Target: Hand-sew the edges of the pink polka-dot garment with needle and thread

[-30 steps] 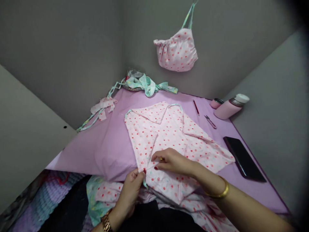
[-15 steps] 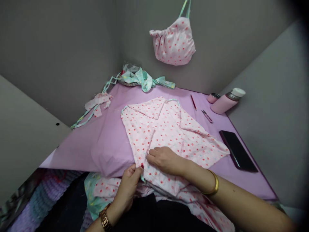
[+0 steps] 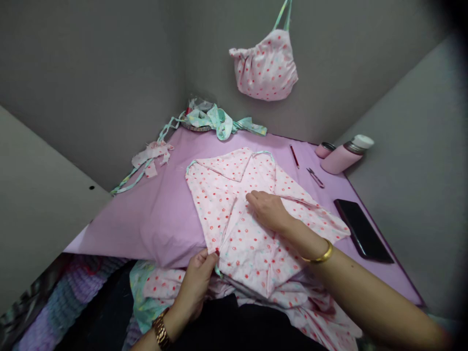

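Observation:
A pink cloth piece (image 3: pixel 248 243) with red dots and narrow mint edging lies folded and partly spread over the lilac-covered table. At its near left corner, my left hand (image 3: pixel 200 273) pinches the fabric between thumb and fingers, beside a bit of mint trim. My right hand (image 3: pixel 268 209) is above the middle of the cloth, fingertips drawn together in a pinch. Whatever those fingertips hold is too small to make out. More dotted and mint fabric (image 3: pixel 157 287) hangs over the near edge onto my lap.
A pencil (image 3: pixel 294 156), small thread snips (image 3: pixel 315 178), a black phone (image 3: pixel 363 230) and a pink bottle (image 3: pixel 343 157) lie along the right. Mint strips (image 3: pixel 221 122) and pink scraps (image 3: pixel 151 156) sit at the back left. A dotted pouch (image 3: pixel 266 66) hangs on the grey wall.
My right hand has moved up and to the right, away from the left hand. The left hand keeps its pinch at the same corner.

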{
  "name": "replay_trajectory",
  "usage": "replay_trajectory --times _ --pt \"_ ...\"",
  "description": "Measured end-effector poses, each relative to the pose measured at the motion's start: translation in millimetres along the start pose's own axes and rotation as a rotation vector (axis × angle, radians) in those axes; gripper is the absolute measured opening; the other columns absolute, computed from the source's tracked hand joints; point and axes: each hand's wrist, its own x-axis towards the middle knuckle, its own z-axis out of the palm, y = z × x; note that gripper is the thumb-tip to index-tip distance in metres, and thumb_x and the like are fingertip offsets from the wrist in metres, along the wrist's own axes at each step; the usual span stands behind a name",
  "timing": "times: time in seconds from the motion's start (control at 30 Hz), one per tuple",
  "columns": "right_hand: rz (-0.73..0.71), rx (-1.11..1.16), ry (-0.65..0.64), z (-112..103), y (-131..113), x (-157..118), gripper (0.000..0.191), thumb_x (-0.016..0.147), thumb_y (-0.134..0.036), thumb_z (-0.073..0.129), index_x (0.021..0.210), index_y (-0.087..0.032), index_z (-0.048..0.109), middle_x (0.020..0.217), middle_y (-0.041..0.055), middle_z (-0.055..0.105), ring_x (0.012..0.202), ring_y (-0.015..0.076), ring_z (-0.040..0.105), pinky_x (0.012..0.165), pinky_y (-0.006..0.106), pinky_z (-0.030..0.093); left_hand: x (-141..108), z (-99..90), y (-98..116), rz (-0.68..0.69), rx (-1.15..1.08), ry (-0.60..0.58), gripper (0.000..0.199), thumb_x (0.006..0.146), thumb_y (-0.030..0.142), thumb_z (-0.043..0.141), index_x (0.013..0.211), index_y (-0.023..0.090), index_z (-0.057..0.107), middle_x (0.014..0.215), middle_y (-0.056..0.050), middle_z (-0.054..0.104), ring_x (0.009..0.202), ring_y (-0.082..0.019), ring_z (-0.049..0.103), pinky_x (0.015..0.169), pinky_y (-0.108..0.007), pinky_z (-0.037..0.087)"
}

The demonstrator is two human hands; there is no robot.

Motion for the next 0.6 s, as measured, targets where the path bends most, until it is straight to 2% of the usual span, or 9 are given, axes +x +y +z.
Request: replay_trajectory --times 0.2,0.43,0.6 --pt "0.137 -0.057 -0.010 4.5 21.8 1.1 0.019 0.079 -0.006 0.041 0.091 -0.014 0.052 0.087 0.0085 0.058 0.074 0.0183 0.050 0.051 0.028 0.018 1.6 -0.9 -1.4 0.008 -0.011 -0.003 0.016 0.071 0.030 0.059 0.062 0.016 0.060 0.050 0.004 0.059 0.048 -0.010 0.048 0.049 -0.018 0.037" --pt "0.249 -0.100 -0.006 6.2 37.1 0.9 0.015 0.082 -0.010 0.041 0.091 -0.014 0.051 0.087 0.0090 0.058 0.072 0.0180 0.052 0.050 0.028 0.016 -0.9 -0.3 0.8 -0.005 -0.003 -0.016 0.014 0.072 0.029 0.058 0.070 0.016 0.064 0.047 0.006 0.058 0.041 -0.010 0.045 0.046 -0.020 0.037" --pt "0.333 -0.123 0.019 4.7 53.4 0.7 0.017 0.080 -0.007 0.040 0.091 -0.012 0.052 0.086 0.0097 0.058 0.072 0.0187 0.051 0.050 0.028 0.015 -1.1 0.2 1.9 0.002 0.002 -0.021 0.013 0.072 0.027 0.058 0.068 0.016 0.064 0.050 0.005 0.060 0.046 -0.012 0.050 0.049 -0.020 0.039"
